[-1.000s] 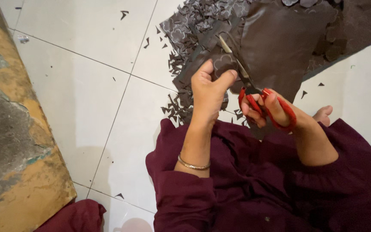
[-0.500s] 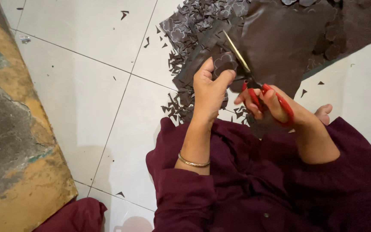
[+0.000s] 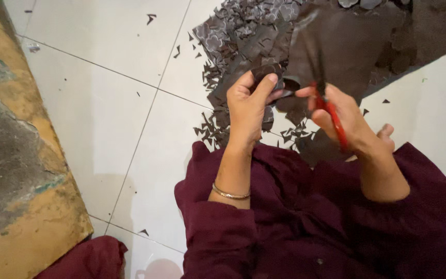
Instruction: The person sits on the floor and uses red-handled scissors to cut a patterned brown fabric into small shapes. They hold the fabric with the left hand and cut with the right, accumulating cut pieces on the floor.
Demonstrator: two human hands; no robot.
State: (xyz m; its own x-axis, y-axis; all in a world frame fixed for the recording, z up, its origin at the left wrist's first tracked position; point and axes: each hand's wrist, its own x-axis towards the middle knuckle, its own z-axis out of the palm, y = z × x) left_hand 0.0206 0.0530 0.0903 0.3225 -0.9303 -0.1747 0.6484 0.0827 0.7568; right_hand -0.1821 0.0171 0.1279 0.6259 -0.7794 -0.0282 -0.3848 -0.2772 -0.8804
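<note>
From the head camera I see the left hand (image 3: 248, 106) pinching a small dark cut piece (image 3: 266, 71) between thumb and fingers, closed firmly on it, held above the floor just in front of the lap. The right hand (image 3: 343, 114) is wrapped through the red handles of the scissors (image 3: 330, 111), gripping them; the blades blur upward against the dark sheet (image 3: 357, 46), so I cannot tell whether they are parted. The 2 hands sit close together, nearly touching. A heap of dark patterned scraps (image 3: 243, 31) lies on the white tiled floor (image 3: 104, 103) beyond the left hand. A thin bangle (image 3: 229, 195) circles the left wrist, above maroon clothing (image 3: 311, 222).
</note>
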